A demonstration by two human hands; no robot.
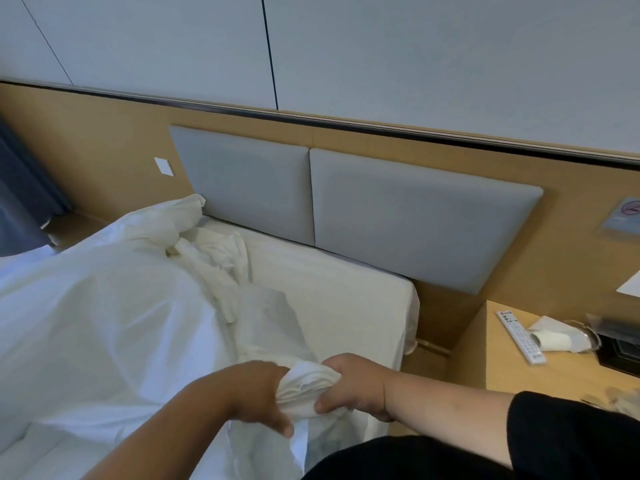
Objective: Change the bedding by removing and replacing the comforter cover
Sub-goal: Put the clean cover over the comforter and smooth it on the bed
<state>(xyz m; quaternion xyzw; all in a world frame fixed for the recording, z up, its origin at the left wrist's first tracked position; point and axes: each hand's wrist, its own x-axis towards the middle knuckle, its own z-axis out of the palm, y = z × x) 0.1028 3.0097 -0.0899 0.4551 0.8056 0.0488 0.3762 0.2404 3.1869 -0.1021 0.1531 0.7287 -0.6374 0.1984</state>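
You're gripping a bunched end of the white cover (304,386) with both hands: left hand (249,396) and right hand (356,386) are curling tight around the same wad, nearly touching. The cover is lying across the bed (332,282), its long axis running from your hands up and left toward the grey headboard (415,216). The remote (521,337) is sitting on the side table (502,368)

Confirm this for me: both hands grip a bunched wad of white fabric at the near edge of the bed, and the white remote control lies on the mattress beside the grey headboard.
Not quite. The head view shows the white remote control lying on the wooden bedside table, not on the mattress. The rest holds: the left hand and right hand both grip the bunched white fabric at the bed's near edge.
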